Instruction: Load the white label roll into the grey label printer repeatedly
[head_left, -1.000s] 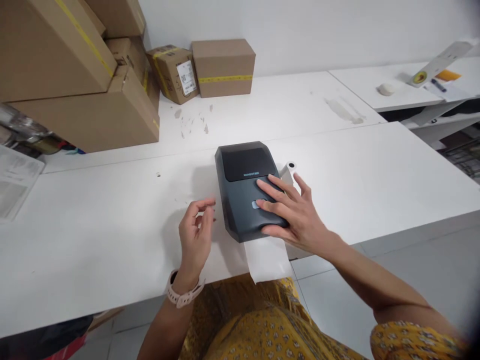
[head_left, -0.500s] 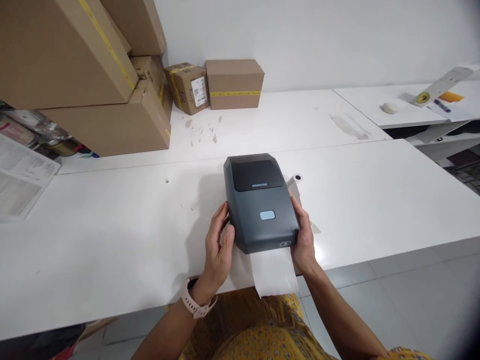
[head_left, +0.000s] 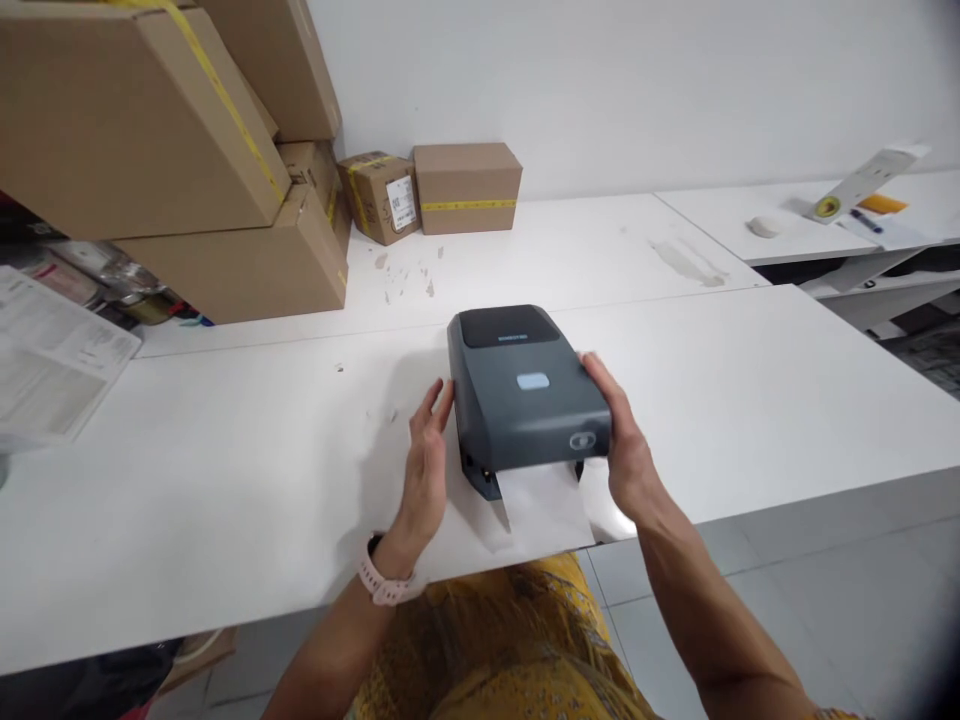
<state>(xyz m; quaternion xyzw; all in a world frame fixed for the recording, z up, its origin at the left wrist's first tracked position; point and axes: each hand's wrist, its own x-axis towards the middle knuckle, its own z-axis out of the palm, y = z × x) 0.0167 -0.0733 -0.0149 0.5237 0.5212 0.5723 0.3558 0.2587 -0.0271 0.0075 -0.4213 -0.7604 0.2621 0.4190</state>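
Printer lid (head_left: 555, 425) raised | paper (head_left: 546, 505) at edge of table (head_left: 750, 400) | table extends right

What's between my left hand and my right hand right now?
In the head view, a dark grey printer sits between your left hand and your right hand, with white paper sticking out of its near side.

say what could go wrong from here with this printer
The cover appears raised at the front above the base; if the right hand at its side slipped, it might drop sharply. The paper strip running out beneath it could get creased or caught if the cover came down crooked. The printer also sits near the near edge of the table, so a hard pull might drag it toward the person.
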